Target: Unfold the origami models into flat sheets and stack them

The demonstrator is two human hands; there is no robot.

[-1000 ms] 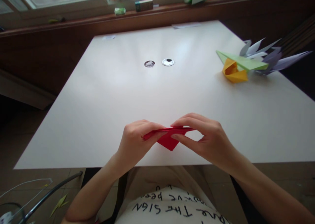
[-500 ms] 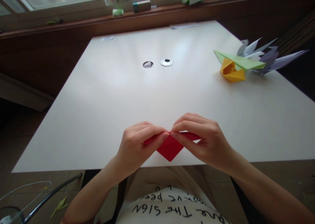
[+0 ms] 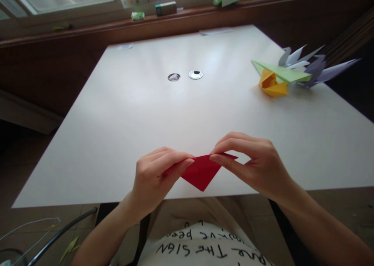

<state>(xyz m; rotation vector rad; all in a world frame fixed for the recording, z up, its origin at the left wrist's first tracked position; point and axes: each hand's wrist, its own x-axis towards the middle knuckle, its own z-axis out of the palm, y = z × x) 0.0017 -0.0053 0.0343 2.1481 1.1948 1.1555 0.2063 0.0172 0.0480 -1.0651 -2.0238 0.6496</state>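
Note:
A folded sheet of red paper (image 3: 201, 173) is held near the front edge of the white table (image 3: 140, 121), its long fold on top and a point aimed towards my body. My left hand (image 3: 160, 176) pinches the top fold on the left, thumb in front and fingers behind. On the right, my right hand (image 3: 248, 160) pinches the same fold between thumb and fingers, and a red tip pokes out past the fingertips. The paper's left end is partly hidden by my left hand.
At the right lie a yellow folded paper piece (image 3: 272, 84), a green paper plane (image 3: 283, 71), a white paper crane (image 3: 293, 57) and a purple one (image 3: 317, 73). Two round table fittings (image 3: 195, 75) sit farther back. A small box (image 3: 166, 9) rests on the window ledge.
My hands have moved apart along the top fold, left hand to the left and right hand to the right. More of the red paper now shows between them.

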